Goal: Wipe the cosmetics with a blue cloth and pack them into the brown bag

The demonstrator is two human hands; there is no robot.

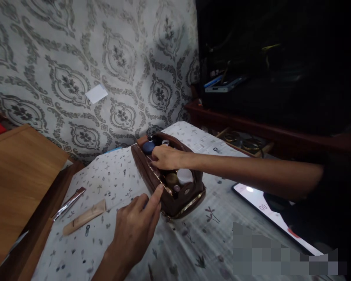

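Note:
A brown zip pouch [152, 171] lies open on a patterned cloth [114, 171]. Inside it are small jars and tubes, among them a white-capped jar [185, 175] and a dark blue round item [148, 147]. My right hand [166, 157] reaches into the pouch with fingers curled among the contents; whether it holds anything is hidden. My left hand [137, 226] rests on the cloth beside the pouch, forefinger pressing the zip edge, other fingers bent.
A beige tube [84, 217] and a silvery clip-like tool [68, 203] lie on the cloth to the left. A lit phone [266, 207] lies at right. A wooden board [17, 175] is at left, a dark shelf with bangles [242, 142] behind.

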